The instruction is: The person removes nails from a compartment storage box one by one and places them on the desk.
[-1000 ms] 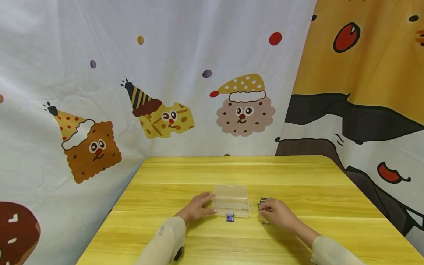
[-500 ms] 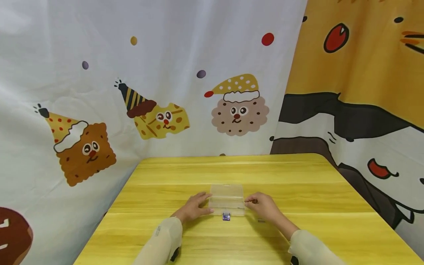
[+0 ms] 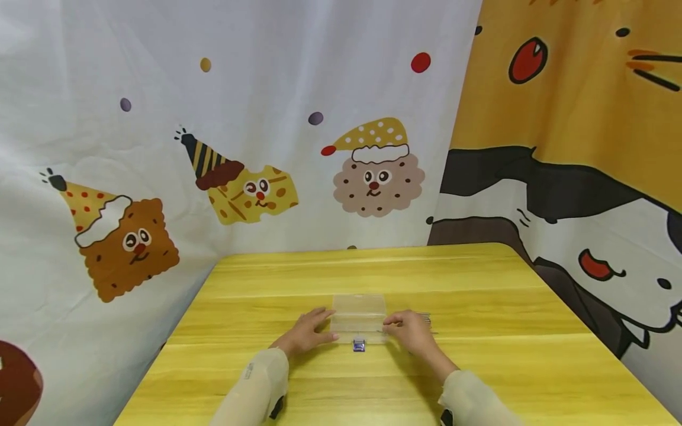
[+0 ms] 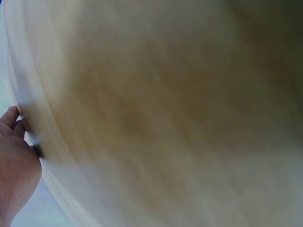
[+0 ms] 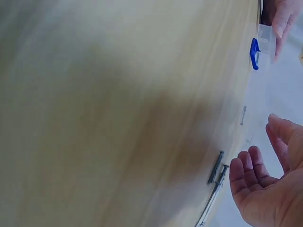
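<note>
A clear plastic box (image 3: 358, 305) stands with its lid raised at the back and a blue latch (image 3: 359, 345) at the front. My left hand (image 3: 305, 334) rests against its left side, fingers fairly straight, thumb by the front corner. My right hand (image 3: 412, 332) is at the box's right edge, thumb and forefinger close together. In the right wrist view, a thin metal nail (image 5: 243, 115) shows apart from the fingertips of my right hand (image 5: 270, 177), whose fingers are loosely bent. Several more nails (image 3: 426, 318) lie on the table, partly behind that hand.
The yellow wood-grain table (image 3: 266, 384) reaches back to a white cloth wall (image 3: 277, 71) printed with cartoon figures. On the right hangs an orange, black and white printed cloth (image 3: 490, 106).
My right hand has moved left from the loose nails to the right edge of the box. The left hand stays at the box's left side. The head view has shifted slightly.
</note>
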A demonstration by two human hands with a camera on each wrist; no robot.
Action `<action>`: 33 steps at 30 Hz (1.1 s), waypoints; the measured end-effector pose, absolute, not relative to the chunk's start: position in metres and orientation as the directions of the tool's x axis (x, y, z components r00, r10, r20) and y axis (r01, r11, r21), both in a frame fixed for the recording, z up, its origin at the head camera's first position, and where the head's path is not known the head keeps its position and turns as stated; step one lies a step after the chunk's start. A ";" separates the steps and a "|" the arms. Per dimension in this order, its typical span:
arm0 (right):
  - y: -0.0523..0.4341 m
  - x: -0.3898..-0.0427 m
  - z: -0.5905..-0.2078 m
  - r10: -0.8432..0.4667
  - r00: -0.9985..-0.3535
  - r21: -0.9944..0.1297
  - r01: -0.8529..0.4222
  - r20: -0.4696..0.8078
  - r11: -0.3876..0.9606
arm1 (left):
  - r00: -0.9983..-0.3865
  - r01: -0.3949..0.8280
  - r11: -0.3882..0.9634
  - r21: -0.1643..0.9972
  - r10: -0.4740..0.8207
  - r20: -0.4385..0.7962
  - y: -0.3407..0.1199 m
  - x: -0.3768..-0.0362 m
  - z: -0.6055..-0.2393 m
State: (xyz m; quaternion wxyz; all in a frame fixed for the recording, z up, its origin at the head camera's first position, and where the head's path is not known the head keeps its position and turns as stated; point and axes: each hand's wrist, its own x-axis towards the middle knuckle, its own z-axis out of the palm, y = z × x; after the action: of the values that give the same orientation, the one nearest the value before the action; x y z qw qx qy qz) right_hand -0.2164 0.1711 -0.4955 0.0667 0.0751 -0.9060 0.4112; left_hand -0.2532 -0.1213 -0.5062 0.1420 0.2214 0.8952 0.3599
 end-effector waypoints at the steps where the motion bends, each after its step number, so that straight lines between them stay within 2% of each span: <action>1: 0.169 -0.216 -0.496 -0.081 -0.980 -0.733 -0.192 0.184 0.653 | -0.862 0.296 0.644 0.706 0.499 -0.094 -0.122 -0.253 -0.506; 15: 0.161 -0.217 -0.501 -0.013 -0.980 -0.698 -0.152 0.200 0.700 | -0.864 0.288 0.643 0.710 0.494 -0.097 -0.123 -0.257 -0.507; 33: 0.156 -0.218 -0.500 0.027 -0.990 -0.669 -0.073 0.138 0.740 | -0.860 0.311 0.645 0.698 0.504 -0.082 -0.121 -0.255 -0.505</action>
State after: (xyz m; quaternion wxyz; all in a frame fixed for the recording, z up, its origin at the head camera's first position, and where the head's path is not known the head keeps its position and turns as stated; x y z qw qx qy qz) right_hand -0.2181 0.1558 -0.4999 0.0691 0.0124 -0.9302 0.3603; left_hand -0.2554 -0.1209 -0.5053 0.1359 0.2272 0.8967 0.3548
